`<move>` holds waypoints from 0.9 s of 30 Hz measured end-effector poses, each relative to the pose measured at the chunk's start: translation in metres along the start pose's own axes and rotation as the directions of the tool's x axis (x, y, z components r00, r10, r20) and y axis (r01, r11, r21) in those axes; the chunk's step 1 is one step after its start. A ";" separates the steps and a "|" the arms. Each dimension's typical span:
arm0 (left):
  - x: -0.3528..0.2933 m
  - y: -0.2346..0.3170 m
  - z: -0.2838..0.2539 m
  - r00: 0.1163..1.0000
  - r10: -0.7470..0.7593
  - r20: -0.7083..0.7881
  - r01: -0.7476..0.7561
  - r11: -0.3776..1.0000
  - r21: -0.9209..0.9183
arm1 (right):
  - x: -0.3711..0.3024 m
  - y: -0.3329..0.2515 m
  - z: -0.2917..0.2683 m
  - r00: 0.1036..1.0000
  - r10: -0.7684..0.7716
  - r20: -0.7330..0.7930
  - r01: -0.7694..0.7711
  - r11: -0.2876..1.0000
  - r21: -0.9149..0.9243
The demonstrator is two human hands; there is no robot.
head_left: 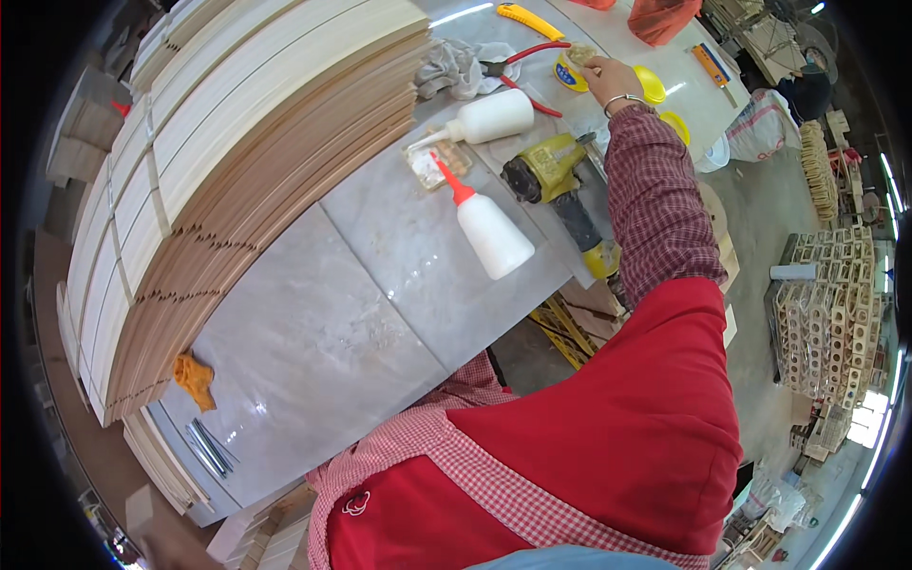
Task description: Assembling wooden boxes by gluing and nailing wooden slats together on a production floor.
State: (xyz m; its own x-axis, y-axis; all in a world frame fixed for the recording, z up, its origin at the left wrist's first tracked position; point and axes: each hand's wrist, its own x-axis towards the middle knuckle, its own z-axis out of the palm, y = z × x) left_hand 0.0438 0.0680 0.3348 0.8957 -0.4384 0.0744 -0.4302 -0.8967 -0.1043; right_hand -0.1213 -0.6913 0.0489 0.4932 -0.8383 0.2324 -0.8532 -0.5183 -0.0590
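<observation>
My right hand (613, 84), with a bracelet at its wrist, reaches to the far side of the table. Its fingers are closed at the rim of a small yellow tub (570, 76) holding tan stuff; the exact grip is partly hidden. Beside that hand lies a yellow lid (649, 84). Red-handled pliers (513, 71) are just left of the tub. Nearer to me lie a yellow-green power tool (551, 169), a white squeeze bottle with a red nozzle (494, 237) and another white bottle (494, 116). My left hand is out of sight.
A tall strapped stack of wooden boards (256, 142) fills the table's left side. An orange cloth (195, 380) and thin metal rods (209, 448) lie near its front end. At the back are a yellow cutter knife (530, 21), grey rag (451, 68) and scraper (712, 66).
</observation>
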 end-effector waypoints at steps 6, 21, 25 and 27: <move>0.039 0.023 0.109 0.992 0.067 0.104 0.020 0.742 -0.670 | 0.017 0.028 0.001 0.992 0.127 0.005 -0.127 0.991 -0.042; 0.096 0.133 0.150 0.785 0.576 0.229 -0.217 0.601 -0.769 | 0.019 0.016 -0.012 0.971 0.237 0.003 -0.237 0.971 -0.030; 0.101 0.144 0.157 0.738 0.626 0.251 -0.184 0.546 -0.817 | -0.003 0.054 -0.021 0.965 0.260 0.044 -0.261 0.916 0.306; 0.100 0.141 0.167 0.748 0.610 0.260 -0.129 0.518 -0.845 | -0.027 0.039 -0.025 0.968 0.225 0.113 -0.251 0.850 0.464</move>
State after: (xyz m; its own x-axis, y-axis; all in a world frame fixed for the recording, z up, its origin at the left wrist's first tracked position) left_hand 0.0915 -0.0915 0.1617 0.4371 -0.8593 -0.2654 -0.4339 -0.4600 0.7747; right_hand -0.1720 -0.6847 0.0641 0.3050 -0.9469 0.1016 -0.7701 -0.3080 -0.5586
